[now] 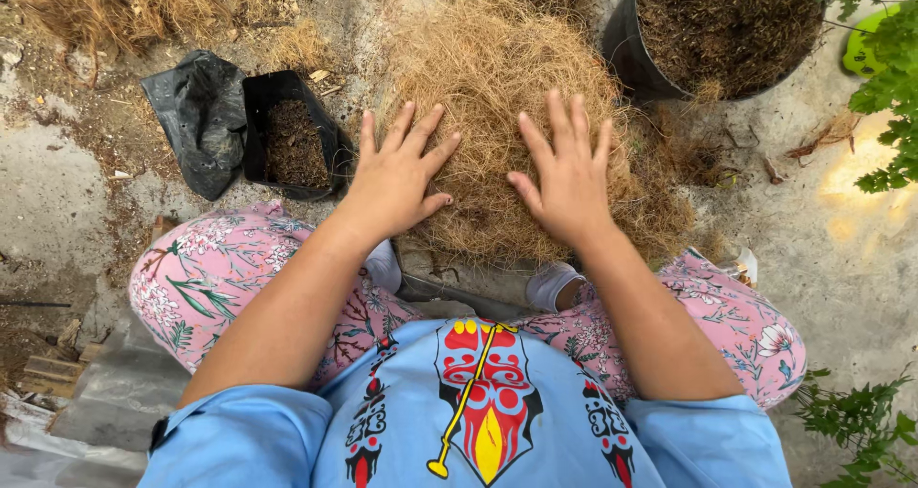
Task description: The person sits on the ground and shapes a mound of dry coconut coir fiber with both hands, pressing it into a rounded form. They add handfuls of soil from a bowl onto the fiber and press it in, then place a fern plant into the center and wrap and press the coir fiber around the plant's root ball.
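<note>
**Both palms pressed flat on a mound of coconut fibre**

Nearest the camera, a person in a light blue printed shirt (478,421) and pink floral trousers (206,278) squats on the bare concrete ground (851,287), knees spread so the arms can reach forward between them.

The left hand (397,177) and right hand (569,177) lie side by side, a little apart, palms down on the near slope of a large heap of dry tan coconut fibre (497,67). The fingers (421,130) of both hands are spread wide and released, grasping nothing; splayed like this they seem to press the springy strands down rather than pick any up. The heap sits on the ground just ahead of the knees, within easy reach.

Left of the heap, close beside the left hand, stands a small black plastic nursery bag filled with dark soil (292,139), its mouth open, with a crumpled empty black bag (196,115) lying against it. Farther off, at upper right, a big black pot of dark compost (717,29) touches the heap's far edge, and green leaves (889,77) hang in beyond it.
</note>
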Tool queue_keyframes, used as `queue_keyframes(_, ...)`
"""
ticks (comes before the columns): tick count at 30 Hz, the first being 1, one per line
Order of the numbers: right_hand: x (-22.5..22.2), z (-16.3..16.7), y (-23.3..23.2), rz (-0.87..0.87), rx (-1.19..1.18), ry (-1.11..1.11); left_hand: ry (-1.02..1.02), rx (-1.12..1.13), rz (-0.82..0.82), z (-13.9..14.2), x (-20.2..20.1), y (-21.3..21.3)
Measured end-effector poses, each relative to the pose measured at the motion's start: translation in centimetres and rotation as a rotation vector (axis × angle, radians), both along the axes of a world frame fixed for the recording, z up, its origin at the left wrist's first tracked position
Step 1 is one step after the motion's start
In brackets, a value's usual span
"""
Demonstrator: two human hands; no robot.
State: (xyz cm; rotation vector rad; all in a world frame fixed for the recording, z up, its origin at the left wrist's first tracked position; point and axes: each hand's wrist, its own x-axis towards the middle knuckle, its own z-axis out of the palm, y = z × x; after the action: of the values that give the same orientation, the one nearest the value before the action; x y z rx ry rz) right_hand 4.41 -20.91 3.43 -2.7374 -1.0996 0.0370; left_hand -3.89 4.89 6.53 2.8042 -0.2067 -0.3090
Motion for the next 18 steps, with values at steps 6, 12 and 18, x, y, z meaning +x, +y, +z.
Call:
queue_keyframes(6,-5.1,1.2,2.4,0.116,0.125,0.081,-0.112,-0.203,-0.037,1.9,-1.9,0.2)
queue_keyframes(12,-4.2,2.7,3.0,0.033,0.196,0.342,-0.207,-0.227,-0.117,-1.1,-1.1,-1.7)
queue_keyframes(18,-2.1,6.0,0.4,-0.098,0.324,0.635,-0.218,-0.084,-0.13,-3.4,-0.8,-2.1)
